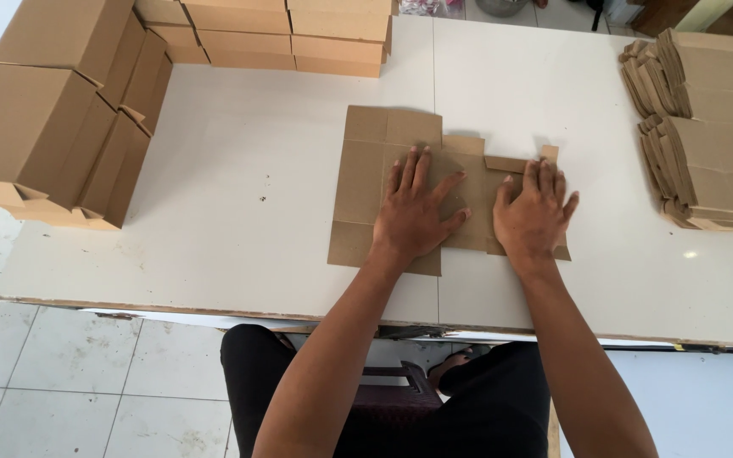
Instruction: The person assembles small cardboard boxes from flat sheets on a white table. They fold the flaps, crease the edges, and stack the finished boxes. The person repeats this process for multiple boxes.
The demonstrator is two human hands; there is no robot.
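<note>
Head view: left hand (413, 216) and right hand (534, 216) lie flat, fingers spread, on cardboard blank (366, 182) atop white table (239, 195).

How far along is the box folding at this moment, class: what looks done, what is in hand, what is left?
Done: assembled boxes stand stacked at the table's left and far edge. In hand: the left hand and right hand press flat on one unfolded cardboard blank, its flaps still lying down. Left: two piles of flat blanks wait at the right.

bare forearms, no sleeves; black trousers (502, 407) on the legs.
</note>
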